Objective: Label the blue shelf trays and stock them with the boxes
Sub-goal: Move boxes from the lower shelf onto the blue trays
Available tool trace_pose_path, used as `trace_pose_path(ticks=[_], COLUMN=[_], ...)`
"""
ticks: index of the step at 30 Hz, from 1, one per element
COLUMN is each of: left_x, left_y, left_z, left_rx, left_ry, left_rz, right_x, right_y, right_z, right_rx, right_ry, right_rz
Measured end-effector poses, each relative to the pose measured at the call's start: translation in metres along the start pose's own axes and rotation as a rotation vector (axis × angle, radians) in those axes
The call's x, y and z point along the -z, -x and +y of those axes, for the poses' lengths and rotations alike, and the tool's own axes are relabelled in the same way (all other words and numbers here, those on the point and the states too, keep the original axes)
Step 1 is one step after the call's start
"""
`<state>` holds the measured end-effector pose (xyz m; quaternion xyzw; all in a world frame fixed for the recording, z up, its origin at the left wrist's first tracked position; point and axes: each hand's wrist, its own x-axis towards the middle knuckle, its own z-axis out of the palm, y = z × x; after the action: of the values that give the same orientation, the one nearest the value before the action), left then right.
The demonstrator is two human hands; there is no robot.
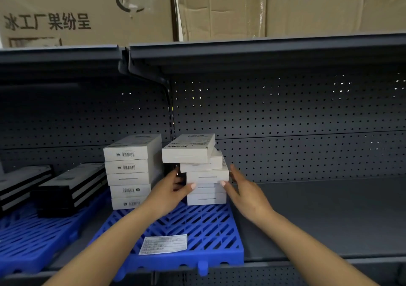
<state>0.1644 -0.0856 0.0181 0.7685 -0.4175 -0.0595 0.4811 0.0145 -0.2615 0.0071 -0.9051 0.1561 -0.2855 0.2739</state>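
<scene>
On the dark grey metal shelf, a blue slatted plastic tray lies with a white printed paper label stuck at its near edge, where it can be read from the aisle. At the tray's far end stand two stacks of flat white cardboard boxes: a tidy left stack and a crooked right stack whose upper boxes are twisted and overhang toward the left. The left hand and the right hand flank this crooked stack at its lower boxes, each thumb tip touching a side; the fingers are fairly straight and neither hand has a closed grip on a box, so this reads as squaring or steadying the pile. Pushing low could tip the skewed top boxes. To the left, flat black boxes sit on a second blue slatted tray, so each tray seems to keep one kind.
</scene>
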Motion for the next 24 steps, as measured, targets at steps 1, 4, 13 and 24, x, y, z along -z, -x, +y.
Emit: trace_pose_path(ticks=[1,4,13,24], left_x=[0.000,-0.002,-0.008,0.002], left_y=[0.001,0.001,-0.007,-0.007], left_z=[0.003,0.011,0.014,0.021], left_rx=[-0.019,-0.053,-0.043,-0.038], left_ry=[0.023,0.066,-0.039,-0.064], left_rz=[0.017,0.060,0.134,0.116], right_x=[0.004,0.010,0.004,0.016], right_y=[0.000,-0.003,-0.013,-0.017], right_z=[-0.006,-0.020,-0.017,-0.024], right_rx=[0.026,0.068,0.032,-0.002], right_ry=[0.008,0.015,0.012,-0.028], right_rz=[0.010,0.031,0.043,-0.022])
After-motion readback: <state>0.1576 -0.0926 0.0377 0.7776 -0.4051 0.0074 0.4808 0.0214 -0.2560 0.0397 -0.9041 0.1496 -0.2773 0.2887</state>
